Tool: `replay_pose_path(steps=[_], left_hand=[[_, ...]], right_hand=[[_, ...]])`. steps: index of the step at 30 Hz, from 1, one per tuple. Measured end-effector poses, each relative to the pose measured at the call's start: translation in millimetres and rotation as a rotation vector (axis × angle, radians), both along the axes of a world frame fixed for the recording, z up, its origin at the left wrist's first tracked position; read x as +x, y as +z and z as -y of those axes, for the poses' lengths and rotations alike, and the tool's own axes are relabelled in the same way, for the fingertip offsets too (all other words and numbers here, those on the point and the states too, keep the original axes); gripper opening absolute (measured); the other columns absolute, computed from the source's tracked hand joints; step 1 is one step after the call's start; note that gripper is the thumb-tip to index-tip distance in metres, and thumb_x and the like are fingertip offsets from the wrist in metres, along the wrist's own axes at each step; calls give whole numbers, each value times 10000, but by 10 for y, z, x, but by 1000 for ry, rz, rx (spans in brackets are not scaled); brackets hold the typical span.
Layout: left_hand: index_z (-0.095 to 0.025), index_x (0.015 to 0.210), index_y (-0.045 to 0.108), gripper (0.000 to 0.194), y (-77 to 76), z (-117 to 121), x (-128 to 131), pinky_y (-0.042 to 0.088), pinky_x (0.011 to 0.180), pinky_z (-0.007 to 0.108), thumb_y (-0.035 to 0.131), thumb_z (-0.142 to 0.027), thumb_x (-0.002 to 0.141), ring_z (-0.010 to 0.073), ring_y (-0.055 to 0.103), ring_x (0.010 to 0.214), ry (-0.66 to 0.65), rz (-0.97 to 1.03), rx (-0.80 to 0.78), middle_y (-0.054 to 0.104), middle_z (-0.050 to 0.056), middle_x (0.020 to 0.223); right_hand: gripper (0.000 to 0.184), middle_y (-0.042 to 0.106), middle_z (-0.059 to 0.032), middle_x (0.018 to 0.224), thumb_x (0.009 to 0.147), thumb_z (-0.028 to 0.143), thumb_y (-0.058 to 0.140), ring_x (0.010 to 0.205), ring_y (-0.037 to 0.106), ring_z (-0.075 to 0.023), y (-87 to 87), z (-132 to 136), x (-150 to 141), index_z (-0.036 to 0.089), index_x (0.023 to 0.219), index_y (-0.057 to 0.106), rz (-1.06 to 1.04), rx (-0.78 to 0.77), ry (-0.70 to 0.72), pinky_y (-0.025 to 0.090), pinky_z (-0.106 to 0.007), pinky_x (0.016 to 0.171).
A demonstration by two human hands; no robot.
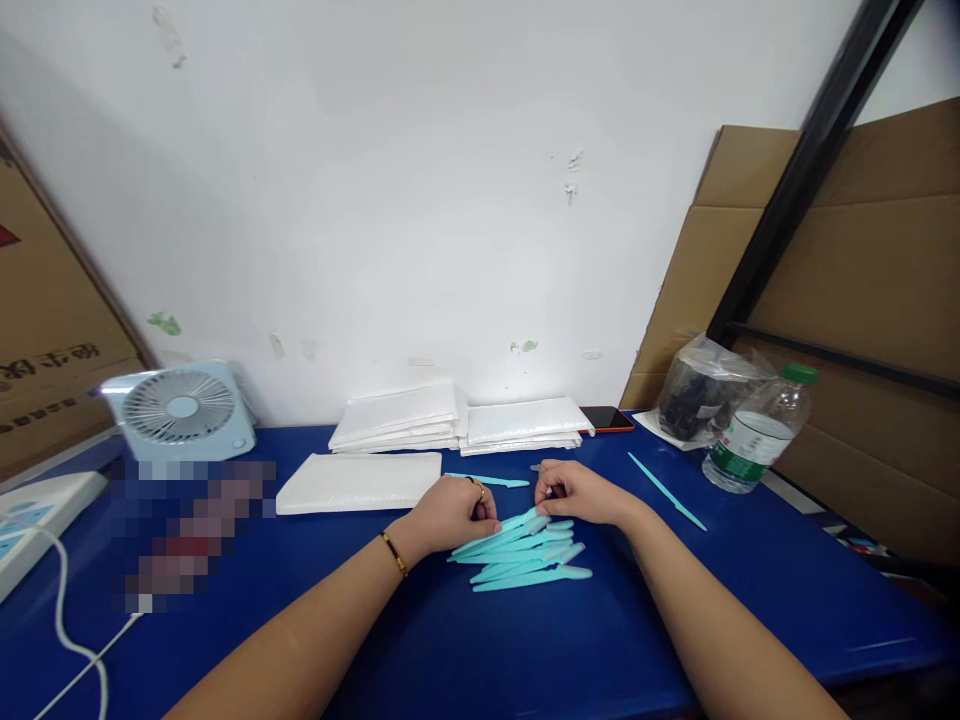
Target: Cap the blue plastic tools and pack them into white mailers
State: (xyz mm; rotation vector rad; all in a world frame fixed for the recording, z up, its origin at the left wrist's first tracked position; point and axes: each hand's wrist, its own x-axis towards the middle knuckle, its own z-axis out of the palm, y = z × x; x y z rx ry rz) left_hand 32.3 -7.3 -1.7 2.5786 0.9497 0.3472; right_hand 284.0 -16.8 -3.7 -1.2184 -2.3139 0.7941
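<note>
A loose pile of turquoise eyebrow razors [525, 562] lies on the blue table, their slim handles pointing mostly left. My left hand [455, 512] is closed at the pile's upper left, thumb and forefinger pinched on a top razor. At the pile's upper right, my right hand [571, 492] pinches the blade end of a razor between thumb and fingertips. The curled fingers partly hide what each pinch holds. A single razor [499, 481] lies behind my left hand, and another razor [667, 491] lies apart on the right.
Flat white packets [401, 418] and more packets [521, 420] are stacked by the wall, with a thicker white packet [360, 482] in front. A phone [607, 419] lies behind my right hand. Right stands a green-capped bottle [757, 435]; left, a small fan [182, 408] and a power strip [45, 520].
</note>
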Motion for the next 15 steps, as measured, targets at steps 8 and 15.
replay_pose_path(steps=[8, 15], left_hand=[[-189, 657, 612, 196, 103, -30, 6, 359, 611, 239, 468, -234, 782, 128, 554, 626, 77, -69, 192, 643, 2, 687], [-201, 728, 618, 184, 64, -58, 36, 366, 667, 264, 509, -308, 831, 131, 572, 698, 63, -31, 205, 652, -14, 806]], right_hand=[[210, 543, -15, 749, 716, 364, 661, 663, 513, -124, 19, -45, 121, 155, 739, 661, -64, -24, -120, 399, -230, 594], [214, 552, -14, 749, 729, 363, 648, 668, 508, -120, 38, -56, 133, 150, 748, 659, -96, -12, -127, 392, -229, 610]])
